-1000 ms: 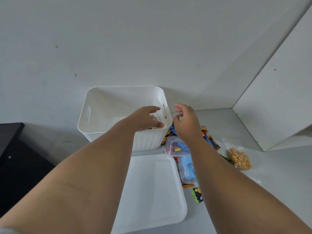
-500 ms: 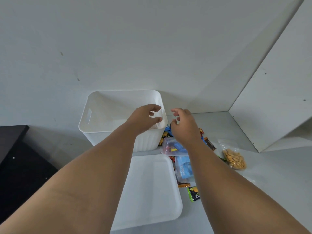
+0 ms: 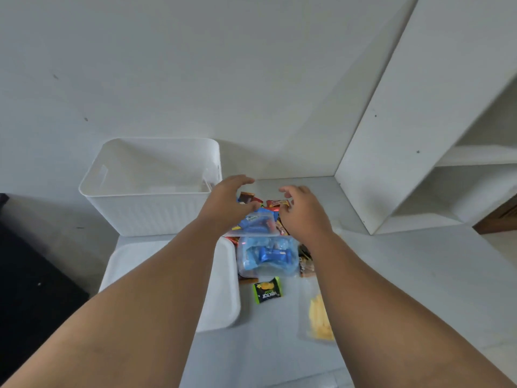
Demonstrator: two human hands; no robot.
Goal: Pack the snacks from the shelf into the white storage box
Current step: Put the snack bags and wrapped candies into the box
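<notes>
Grey shelf [image 3: 405,275] — left hand [image 3: 226,204] and right hand [image 3: 303,212], grips half-open, over snacks [image 3: 265,256].

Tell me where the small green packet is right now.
In the head view, the small green packet lies on the grey surface, right of the white lid and just nearer than the clear bag of blue snacks.

Your left hand [image 3: 226,204] and right hand [image 3: 303,212] cover the far corners of the clear zip pouch of blue packets [image 3: 258,224]; whether your fingers [image 3: 242,181] touch it is unclear. Your right forearm [image 3: 363,289] hides part of the clear bag of yellow crisps [image 3: 316,317], your left forearm [image 3: 156,275] much of the flat white plastic lid [image 3: 225,278]. The small coloured wrappers [image 3: 275,203] beyond are too blurred to read.
</notes>
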